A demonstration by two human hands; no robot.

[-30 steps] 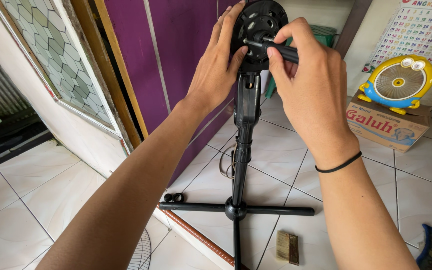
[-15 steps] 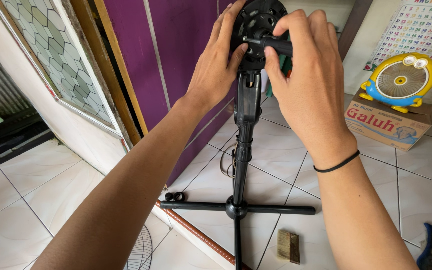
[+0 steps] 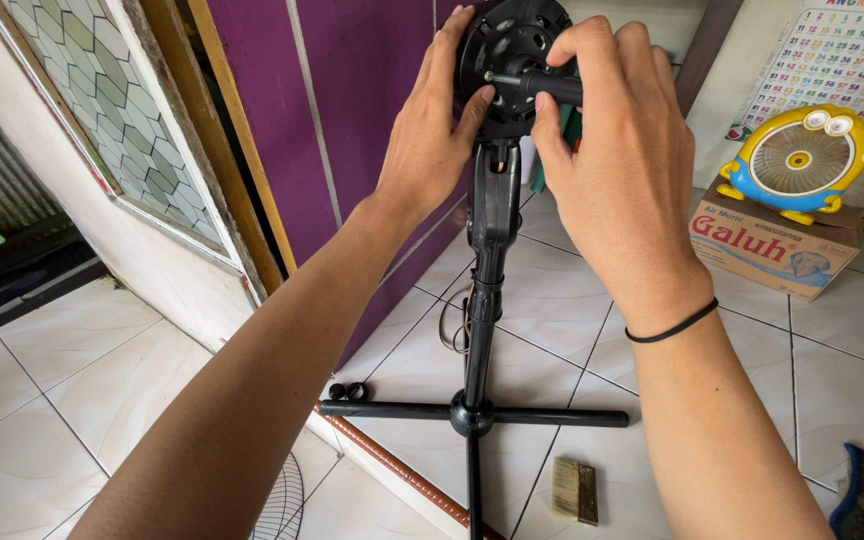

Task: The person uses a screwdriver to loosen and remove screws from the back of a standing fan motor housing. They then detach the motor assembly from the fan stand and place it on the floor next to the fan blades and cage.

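A black fan motor head (image 3: 512, 45), without blades or guard, tops a black stand pole (image 3: 487, 260). My left hand (image 3: 432, 140) clasps the head's left side, fingers up along the rim and thumb on its front face. A thin metal shaft (image 3: 497, 77) sticks out of the front. My right hand (image 3: 617, 170) is closed around a black cylindrical piece (image 3: 557, 88) at the end of that shaft. A black band circles my right wrist.
The pole ends in a cross-shaped base (image 3: 472, 412) on white floor tiles. A wire fan guard (image 3: 282, 500) lies at the lower left and a small brown box (image 3: 577, 490) beside the base. A purple door (image 3: 352, 120) stands behind. A yellow-and-blue small fan (image 3: 800, 160) sits on a cardboard box (image 3: 772, 245).
My right hand's fingers closed over the front of the motor head, then shifted right, so the black piece and shaft show again. My left hand stays on the head.
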